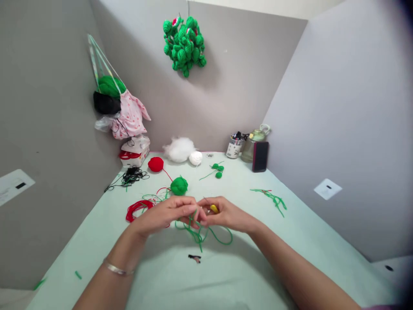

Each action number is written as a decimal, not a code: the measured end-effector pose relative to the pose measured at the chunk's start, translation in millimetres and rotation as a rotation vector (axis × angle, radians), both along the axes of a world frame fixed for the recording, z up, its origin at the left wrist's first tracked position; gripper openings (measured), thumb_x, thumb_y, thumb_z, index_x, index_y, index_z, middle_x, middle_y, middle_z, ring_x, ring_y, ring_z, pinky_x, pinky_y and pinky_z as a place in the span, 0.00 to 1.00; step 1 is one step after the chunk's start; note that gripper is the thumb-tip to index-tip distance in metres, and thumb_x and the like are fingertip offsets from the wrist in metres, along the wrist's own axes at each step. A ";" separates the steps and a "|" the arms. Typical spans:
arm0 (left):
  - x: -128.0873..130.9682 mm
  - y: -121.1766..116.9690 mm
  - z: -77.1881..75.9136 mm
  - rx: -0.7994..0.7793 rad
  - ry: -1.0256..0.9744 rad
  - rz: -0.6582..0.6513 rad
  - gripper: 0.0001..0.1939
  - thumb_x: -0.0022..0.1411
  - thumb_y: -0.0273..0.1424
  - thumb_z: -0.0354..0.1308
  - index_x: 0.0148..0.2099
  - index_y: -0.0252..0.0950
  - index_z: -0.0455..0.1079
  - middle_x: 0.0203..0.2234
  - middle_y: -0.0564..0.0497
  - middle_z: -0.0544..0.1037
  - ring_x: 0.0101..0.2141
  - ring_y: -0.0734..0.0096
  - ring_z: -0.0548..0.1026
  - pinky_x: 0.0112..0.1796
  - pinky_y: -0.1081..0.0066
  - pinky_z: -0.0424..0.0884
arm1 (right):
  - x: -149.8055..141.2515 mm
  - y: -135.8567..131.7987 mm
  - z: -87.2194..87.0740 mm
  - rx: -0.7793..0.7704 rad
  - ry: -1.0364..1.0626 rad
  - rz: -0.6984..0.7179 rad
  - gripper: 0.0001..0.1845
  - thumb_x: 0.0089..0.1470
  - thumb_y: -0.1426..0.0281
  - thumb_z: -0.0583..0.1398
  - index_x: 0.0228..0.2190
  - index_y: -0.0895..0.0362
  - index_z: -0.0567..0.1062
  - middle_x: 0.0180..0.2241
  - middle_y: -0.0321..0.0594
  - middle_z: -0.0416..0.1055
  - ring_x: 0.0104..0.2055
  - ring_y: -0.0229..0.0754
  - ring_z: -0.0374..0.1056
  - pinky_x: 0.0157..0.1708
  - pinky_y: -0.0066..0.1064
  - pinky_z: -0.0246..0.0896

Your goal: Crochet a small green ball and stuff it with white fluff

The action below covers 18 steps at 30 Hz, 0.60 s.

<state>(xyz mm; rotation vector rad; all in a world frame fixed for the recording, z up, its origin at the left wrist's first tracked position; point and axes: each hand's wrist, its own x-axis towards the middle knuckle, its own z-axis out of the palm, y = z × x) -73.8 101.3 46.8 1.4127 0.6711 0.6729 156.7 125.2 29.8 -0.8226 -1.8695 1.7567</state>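
Observation:
My left hand (179,209) and my right hand (222,214) meet over the middle of the table, fingertips touching. Closed fingers of the left hand pinch green yarn (197,236), whose loops and tail dangle below both hands. A tool with a yellow handle (214,209) and a thin shaft, looking like a crochet hook, lies in my closed right hand. Any small worked piece between the fingertips is hidden. Just behind the hands sits a green yarn ball (179,186). Beside my left wrist lies a loose coil of red yarn (139,208).
Farther back are a red yarn ball (155,164), white stuffing (180,149), a white yarn ball (195,158) and small green pieces (218,171). A tool cup (234,147), a jug (250,148) and a phone (260,157) stand back right. Green crocheted pieces (185,47) hang above.

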 end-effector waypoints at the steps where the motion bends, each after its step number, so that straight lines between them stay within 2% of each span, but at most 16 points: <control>1: -8.4 4.4 4.6 0.022 0.027 0.030 0.16 0.69 0.43 0.62 0.36 0.35 0.80 0.38 0.45 0.83 0.39 0.61 0.81 0.45 0.62 0.78 | 3.6 7.0 4.1 -0.001 -0.005 -0.028 0.15 0.51 0.62 0.72 0.35 0.60 0.82 0.21 0.29 0.65 0.25 0.32 0.55 0.25 0.26 0.51; 3: -27.6 14.3 15.5 0.085 0.077 0.151 0.15 0.69 0.42 0.61 0.38 0.37 0.80 0.40 0.46 0.83 0.42 0.62 0.81 0.47 0.63 0.77 | 13.8 22.4 15.1 0.025 0.041 -0.146 0.14 0.50 0.62 0.73 0.29 0.61 0.81 0.17 0.27 0.59 0.21 0.30 0.49 0.20 0.25 0.41; 5: -45.9 23.8 26.9 0.162 0.086 0.309 0.14 0.70 0.42 0.61 0.37 0.38 0.79 0.41 0.49 0.83 0.44 0.64 0.79 0.49 0.65 0.76 | 25.2 36.5 29.3 0.054 0.121 -0.236 0.15 0.49 0.61 0.74 0.28 0.60 0.80 0.15 0.25 0.56 0.19 0.29 0.45 0.18 0.26 0.37; 7: -60.8 31.6 36.2 0.217 0.089 0.412 0.15 0.68 0.43 0.62 0.34 0.37 0.78 0.40 0.49 0.82 0.43 0.63 0.80 0.46 0.65 0.77 | 36.5 47.2 44.8 0.082 0.219 -0.328 0.15 0.49 0.60 0.74 0.29 0.58 0.78 0.15 0.23 0.52 0.18 0.28 0.41 0.17 0.25 0.34; 10: -79.8 40.8 43.7 0.286 0.045 0.549 0.15 0.65 0.43 0.66 0.33 0.36 0.77 0.36 0.48 0.83 0.39 0.61 0.80 0.41 0.65 0.78 | 53.9 56.4 65.7 0.128 0.366 -0.442 0.15 0.49 0.60 0.74 0.30 0.56 0.77 0.15 0.21 0.47 0.18 0.28 0.35 0.16 0.24 0.32; 14: -113.6 52.7 46.6 0.385 -0.176 0.871 0.14 0.64 0.42 0.64 0.33 0.39 0.71 0.32 0.55 0.81 0.34 0.68 0.79 0.32 0.71 0.74 | 81.9 62.9 81.9 0.190 0.518 -0.561 0.15 0.50 0.61 0.74 0.29 0.56 0.76 0.16 0.22 0.46 0.19 0.29 0.31 0.14 0.22 0.32; 16: -134.9 55.9 48.1 0.409 -0.274 0.995 0.14 0.63 0.42 0.63 0.31 0.40 0.67 0.29 0.57 0.80 0.29 0.71 0.75 0.27 0.72 0.70 | 96.5 66.5 84.9 0.213 0.570 -0.606 0.15 0.51 0.62 0.73 0.28 0.56 0.75 0.17 0.22 0.47 0.19 0.29 0.30 0.13 0.21 0.34; 18: -155.0 54.4 49.6 0.419 -0.317 1.071 0.16 0.60 0.42 0.66 0.29 0.41 0.65 0.23 0.60 0.77 0.22 0.75 0.66 0.22 0.73 0.62 | 108.9 70.9 84.9 0.225 0.598 -0.637 0.13 0.53 0.63 0.72 0.29 0.56 0.75 0.16 0.22 0.48 0.18 0.29 0.30 0.12 0.19 0.35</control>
